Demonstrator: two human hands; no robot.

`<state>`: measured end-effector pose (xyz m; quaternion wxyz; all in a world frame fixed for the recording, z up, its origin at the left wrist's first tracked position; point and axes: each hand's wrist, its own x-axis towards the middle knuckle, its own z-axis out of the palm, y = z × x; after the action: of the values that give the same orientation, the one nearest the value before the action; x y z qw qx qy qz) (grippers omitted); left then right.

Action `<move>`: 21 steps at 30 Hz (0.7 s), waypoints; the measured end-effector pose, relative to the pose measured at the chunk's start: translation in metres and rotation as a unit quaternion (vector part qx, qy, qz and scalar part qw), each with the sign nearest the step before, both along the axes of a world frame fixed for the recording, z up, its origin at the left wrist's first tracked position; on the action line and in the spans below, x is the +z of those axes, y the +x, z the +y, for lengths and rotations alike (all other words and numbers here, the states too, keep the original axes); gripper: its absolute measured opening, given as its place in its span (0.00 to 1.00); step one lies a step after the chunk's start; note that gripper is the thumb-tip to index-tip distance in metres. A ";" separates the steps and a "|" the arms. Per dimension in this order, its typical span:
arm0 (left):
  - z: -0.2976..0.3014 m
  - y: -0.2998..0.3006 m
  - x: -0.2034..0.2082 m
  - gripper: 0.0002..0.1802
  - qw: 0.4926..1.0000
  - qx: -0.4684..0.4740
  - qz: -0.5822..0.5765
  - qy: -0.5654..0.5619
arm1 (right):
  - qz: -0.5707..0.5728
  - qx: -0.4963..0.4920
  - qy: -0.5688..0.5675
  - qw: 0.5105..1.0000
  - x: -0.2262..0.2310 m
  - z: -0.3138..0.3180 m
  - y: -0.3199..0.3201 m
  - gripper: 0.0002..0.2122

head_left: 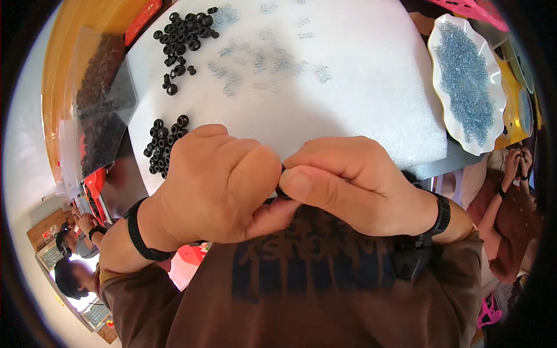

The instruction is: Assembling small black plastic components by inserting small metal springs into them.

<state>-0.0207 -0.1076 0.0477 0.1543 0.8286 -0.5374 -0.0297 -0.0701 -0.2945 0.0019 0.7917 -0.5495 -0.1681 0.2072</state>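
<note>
My left hand [226, 180] and my right hand [360, 185] meet at the near side of a white foam sheet [360, 64]. Between their closed fingertips sits a small black piece [281, 192], mostly hidden. The right thumb presses against it from the right. Left of my left hand lies a pile of small black ring-like pieces [164, 139], partly covered by the hand. A larger heap of black pieces [187, 33] sits farther back, with a few strays in front of it. Tiny clear pieces [281, 61] are scattered in loose clusters across the sheet's far middle.
At right stands a white scalloped dish [442, 107] full of tiny clear bluish pieces [464, 75]. A transparent bin [75, 116] of dark pieces flanks the sheet on the left, near a red container [93, 188]. Other people work at both sides, including one in brown [513, 226].
</note>
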 end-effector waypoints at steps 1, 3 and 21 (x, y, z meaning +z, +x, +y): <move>0.001 0.001 0.000 0.18 1.000 -0.002 0.006 -0.015 | 0.039 0.017 0.027 0.999 0.004 0.000 0.002 0.10; 0.004 -0.002 -0.002 0.19 0.999 0.012 0.023 -0.037 | 0.082 0.033 0.048 0.995 0.006 0.001 0.001 0.11; 0.059 -0.019 -0.007 0.24 0.993 0.025 0.074 -0.091 | 0.110 0.127 -0.018 0.986 0.003 0.049 -0.014 0.14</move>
<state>-0.0399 -0.0488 0.0403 0.2695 0.8196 -0.5041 -0.0384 -0.0837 -0.2452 0.0045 0.7627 -0.5116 -0.1448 0.3683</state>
